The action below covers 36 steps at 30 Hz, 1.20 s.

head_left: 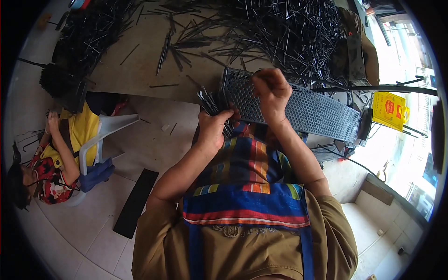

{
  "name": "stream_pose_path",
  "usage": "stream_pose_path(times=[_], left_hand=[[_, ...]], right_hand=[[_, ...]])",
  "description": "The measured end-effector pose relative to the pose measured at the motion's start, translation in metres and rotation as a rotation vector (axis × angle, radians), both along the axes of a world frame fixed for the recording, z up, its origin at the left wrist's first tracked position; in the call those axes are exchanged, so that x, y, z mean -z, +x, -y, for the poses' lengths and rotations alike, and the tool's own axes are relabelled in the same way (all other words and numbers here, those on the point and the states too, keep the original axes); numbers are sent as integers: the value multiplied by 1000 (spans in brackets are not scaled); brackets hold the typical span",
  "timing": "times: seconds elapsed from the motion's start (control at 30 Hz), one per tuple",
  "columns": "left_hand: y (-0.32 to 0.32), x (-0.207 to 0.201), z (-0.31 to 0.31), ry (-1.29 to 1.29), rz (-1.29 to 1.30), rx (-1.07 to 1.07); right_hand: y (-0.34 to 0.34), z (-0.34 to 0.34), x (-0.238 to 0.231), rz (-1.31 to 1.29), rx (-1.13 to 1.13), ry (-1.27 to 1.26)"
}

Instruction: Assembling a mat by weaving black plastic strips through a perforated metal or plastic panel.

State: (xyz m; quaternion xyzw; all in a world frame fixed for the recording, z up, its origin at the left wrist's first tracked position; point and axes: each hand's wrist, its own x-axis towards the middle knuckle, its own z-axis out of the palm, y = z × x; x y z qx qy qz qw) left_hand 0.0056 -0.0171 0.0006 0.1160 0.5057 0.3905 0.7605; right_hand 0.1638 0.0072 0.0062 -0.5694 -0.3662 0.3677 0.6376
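My left hand (213, 127) is closed round a bundle of thin black strips (209, 103), whose ends stick out above the thumb. It is beside the left end of a long grey perforated metal panel (308, 109), which slants down to the right in front of me. Over the panel's upper left part is my right hand (274, 93), its fingers curled in. Whatever its fingertips may hold is hidden or too small to make out.
The worktable (135, 60) carries a large heap of black strips (298, 32) and another heap (100, 30) at left. A co-worker (58, 172) sits at left by a light plastic chair (100, 135). At right hangs a yellow bag (389, 111) near a dark bar (382, 88).
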Motion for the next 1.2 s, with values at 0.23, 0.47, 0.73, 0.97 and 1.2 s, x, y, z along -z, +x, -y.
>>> stream_pose_path(times=[0.23,0.47,0.73,0.97,1.2], left_hand=[[0,6,2,33,-48,59],[-2,10,3,-4,-29,25],[-5,7,3,-44,-22,48],[-7,8,3,-27,-6,40],[-7,9,3,-19,60,49]], right_hand=[[1,-18,7,610,-14,120],[3,-23,-2,699,-64,104],[3,-22,1,769,-88,51],[1,-25,3,837,-142,69],[5,-8,8,904,-178,73]])
